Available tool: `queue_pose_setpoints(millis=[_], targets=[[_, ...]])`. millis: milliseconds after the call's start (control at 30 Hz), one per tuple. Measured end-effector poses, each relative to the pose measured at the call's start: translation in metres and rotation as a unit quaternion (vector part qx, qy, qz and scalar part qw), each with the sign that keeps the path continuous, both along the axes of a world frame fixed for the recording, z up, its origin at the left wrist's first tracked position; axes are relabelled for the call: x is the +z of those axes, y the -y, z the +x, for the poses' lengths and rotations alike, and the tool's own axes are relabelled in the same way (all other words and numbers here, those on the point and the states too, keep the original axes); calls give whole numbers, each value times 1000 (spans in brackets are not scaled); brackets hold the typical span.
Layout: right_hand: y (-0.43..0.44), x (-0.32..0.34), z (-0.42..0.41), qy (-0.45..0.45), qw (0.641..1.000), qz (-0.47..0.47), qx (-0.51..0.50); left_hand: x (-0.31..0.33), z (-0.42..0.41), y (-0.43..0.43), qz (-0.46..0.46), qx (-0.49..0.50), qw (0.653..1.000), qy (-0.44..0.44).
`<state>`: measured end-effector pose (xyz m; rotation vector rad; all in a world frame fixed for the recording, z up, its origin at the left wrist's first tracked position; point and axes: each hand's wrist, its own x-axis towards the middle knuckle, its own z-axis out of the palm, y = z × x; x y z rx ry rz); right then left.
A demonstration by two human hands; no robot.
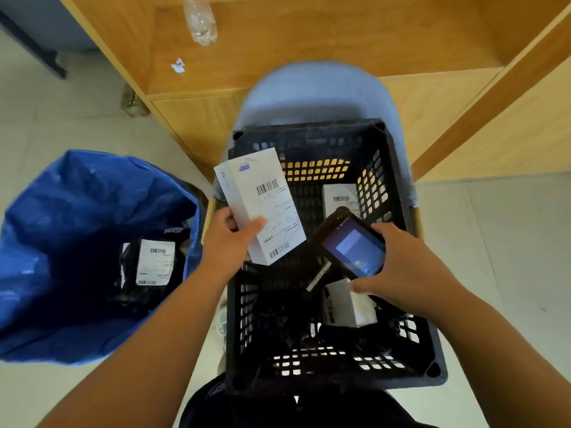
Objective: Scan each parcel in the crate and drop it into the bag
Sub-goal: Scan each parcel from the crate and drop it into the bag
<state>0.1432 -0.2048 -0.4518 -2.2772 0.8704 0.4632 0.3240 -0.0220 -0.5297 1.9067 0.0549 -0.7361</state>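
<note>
My left hand (230, 239) grips a flat white box parcel (262, 199) with barcode labels, held above the left rim of the black plastic crate (398, 193). My right hand (404, 267) holds a black handheld scanner (352, 245) with its screen lit, just right of the parcel and over the crate. Inside the crate lie a white box (346, 304), another white labelled parcel (340, 197) and dark wrapped parcels (287, 322). The blue bag (61, 211) stands open on the left, with a black labelled parcel (151, 267) in it.
The crate rests on a light blue chair seat (309, 91). Wooden furniture (340, 35) fills the back and right. A clear plastic bottle (200, 20) and a paper scrap (178, 66) lie on it. The floor (77, 118) is pale tile.
</note>
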Motion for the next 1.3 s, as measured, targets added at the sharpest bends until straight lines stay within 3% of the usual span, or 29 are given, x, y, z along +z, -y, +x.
queue_pose_setpoints(millis=[300, 467, 567, 667, 800, 1100, 1300], targets=[[-61, -3, 85, -7, 991, 2, 135, 24, 40, -118, -22, 140, 990, 9], [-117, -5, 139, -5, 984, -5, 179, 6, 68, -212, 4, 197, 980, -5], [-152, -10, 168, -18, 980, -12, 197, -19, 88, -260, 70, 208, 976, 0], [-182, -17, 195, -36, 977, -28, 209, -49, 110, -298, 156, 183, 970, 20], [-214, -29, 227, -71, 975, -39, 205, -97, 139, -330, 213, 127, 968, -20], [-244, -65, 268, -133, 973, -59, 180, -198, 186, -327, 221, 52, 969, -100], [-244, -88, 272, -160, 972, -60, 162, -239, 191, -307, 276, -158, 940, -122]])
